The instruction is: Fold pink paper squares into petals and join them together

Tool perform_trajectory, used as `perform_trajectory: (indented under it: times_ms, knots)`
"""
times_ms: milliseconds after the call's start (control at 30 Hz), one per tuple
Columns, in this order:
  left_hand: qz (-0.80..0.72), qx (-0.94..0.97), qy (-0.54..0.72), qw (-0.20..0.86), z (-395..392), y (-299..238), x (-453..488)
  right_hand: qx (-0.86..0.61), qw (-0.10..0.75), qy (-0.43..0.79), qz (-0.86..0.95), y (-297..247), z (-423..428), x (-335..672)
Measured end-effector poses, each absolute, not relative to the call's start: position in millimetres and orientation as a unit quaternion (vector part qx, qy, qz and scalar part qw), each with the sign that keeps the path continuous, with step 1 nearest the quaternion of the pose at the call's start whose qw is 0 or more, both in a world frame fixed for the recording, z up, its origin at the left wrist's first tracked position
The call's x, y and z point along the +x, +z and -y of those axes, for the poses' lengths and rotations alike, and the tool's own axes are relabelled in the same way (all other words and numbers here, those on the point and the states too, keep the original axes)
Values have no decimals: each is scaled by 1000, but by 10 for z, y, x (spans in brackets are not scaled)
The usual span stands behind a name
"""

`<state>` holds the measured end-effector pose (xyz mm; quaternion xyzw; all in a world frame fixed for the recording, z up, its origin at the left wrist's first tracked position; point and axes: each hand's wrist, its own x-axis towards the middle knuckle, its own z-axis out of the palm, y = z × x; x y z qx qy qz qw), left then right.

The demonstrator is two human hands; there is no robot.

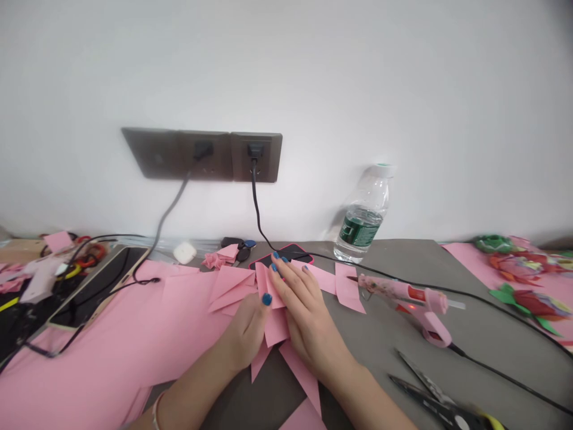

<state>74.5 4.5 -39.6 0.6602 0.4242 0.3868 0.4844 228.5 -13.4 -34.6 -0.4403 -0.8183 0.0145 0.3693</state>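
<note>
Several folded pink paper pieces (233, 286) lie fanned out on the grey table (385, 334) in front of me. My right hand (299, 304) lies flat on top of them, fingers stretched forward and together, pressing the paper down. My left hand (248, 328) sits beside it on the left, fingers curled under the paper's edge and thumb on top, pinching a pink piece (274, 325). Blue polish shows on the nails of both hands.
A pink glue gun (412, 298) with a black cord rests to the right, scissors (439, 397) nearer me. A water bottle (364, 218) stands by the wall. A large pink sheet (111, 346) and a tablet (96, 286) lie left; paper flowers (523, 280) far right.
</note>
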Motion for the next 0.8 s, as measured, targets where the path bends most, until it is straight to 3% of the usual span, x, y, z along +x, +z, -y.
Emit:
perform_trajectory:
  times_ms: [267,400,567,800]
  knots:
    - [-473,616,380,503,-43,-392,739,-420,368,83,825,-317,167,2282]
    - [-478,572,415,521,-81,-319,754,-411,462,185,764,-324,162,2337]
    - [-365,619,388,578,-130,-212,768,-380,588,373,609,-373,88,2387]
    - [-369,633,395,553,-146,-304,719,-397,524,362,661,-334,90,2339]
